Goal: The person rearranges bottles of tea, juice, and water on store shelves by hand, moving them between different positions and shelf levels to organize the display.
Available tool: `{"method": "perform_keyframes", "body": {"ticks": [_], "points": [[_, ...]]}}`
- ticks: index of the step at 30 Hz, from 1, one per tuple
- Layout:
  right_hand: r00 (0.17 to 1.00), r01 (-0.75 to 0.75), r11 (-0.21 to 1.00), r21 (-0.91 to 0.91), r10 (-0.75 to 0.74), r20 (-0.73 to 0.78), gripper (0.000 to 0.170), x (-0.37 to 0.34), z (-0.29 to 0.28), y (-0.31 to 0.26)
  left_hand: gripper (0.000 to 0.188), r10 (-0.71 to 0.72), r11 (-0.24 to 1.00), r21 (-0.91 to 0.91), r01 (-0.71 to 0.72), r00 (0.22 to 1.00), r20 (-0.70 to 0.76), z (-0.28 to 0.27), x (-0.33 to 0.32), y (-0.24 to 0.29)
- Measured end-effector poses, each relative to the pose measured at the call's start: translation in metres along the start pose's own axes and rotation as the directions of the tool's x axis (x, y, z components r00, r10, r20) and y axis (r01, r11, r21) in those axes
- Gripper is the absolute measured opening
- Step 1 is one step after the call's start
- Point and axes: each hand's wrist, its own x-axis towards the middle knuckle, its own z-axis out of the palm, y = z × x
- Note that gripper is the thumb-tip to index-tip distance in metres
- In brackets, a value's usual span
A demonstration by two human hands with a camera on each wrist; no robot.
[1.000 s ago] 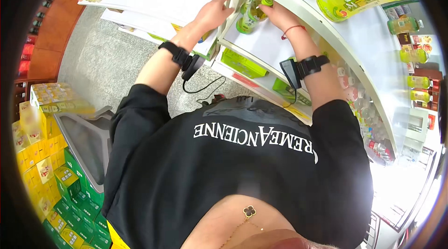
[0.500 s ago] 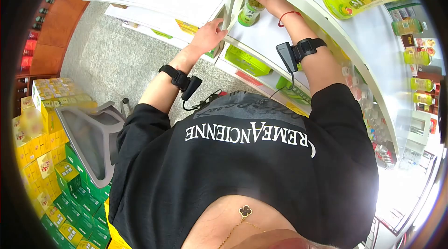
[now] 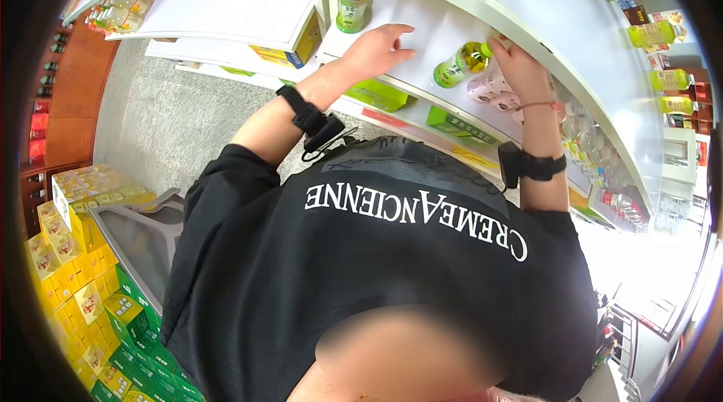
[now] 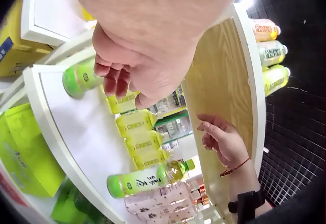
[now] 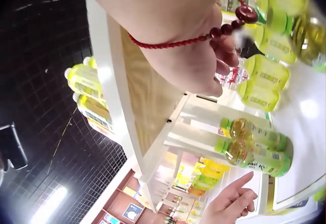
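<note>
- two green-capped bottles (image 3: 352, 7) and a lone green-capped bottle (image 3: 452, 72) stand upright on the shelf (image 3: 418, 25), seemingly settled; what is left cannot be told.
- right hand (image 3: 523, 74): fingers loosely bent, empty, just beside the lone bottle's cap.
- left hand (image 3: 373, 54): fingers open, empty, between the pair and the lone bottle.
</note>
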Motion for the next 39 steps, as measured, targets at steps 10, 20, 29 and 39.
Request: {"method": "perform_keyframes", "body": {"ticks": [10,20,29,39], "points": [[0.986,-0.157,0.987,-0.038,0.159,0.041,0.039,-0.055,-0.014,0.063,0.053,0.198,0.946,0.237,-0.221,0.973,0.117,0.074,0.079,0.078],[0.944,-0.302,0.952,0.043,0.293,0.150,0.042,-0.061,0.006,0.065,0.042,0.117,0.946,0.298,-0.131,0.991,0.064,0.065,0.075,0.066],[0.934,-0.356,0.930,0.094,0.350,0.069,0.036,-0.066,0.032,0.074,0.042,-0.043,0.943,0.311,0.120,0.968,-0.245,-0.041,0.021,0.016],[0.916,-0.401,0.908,0.121,0.399,0.038,0.037,-0.067,0.033,0.067,0.042,-0.065,0.913,0.363,0.185,0.946,-0.319,-0.089,0.010,-0.036]]}}
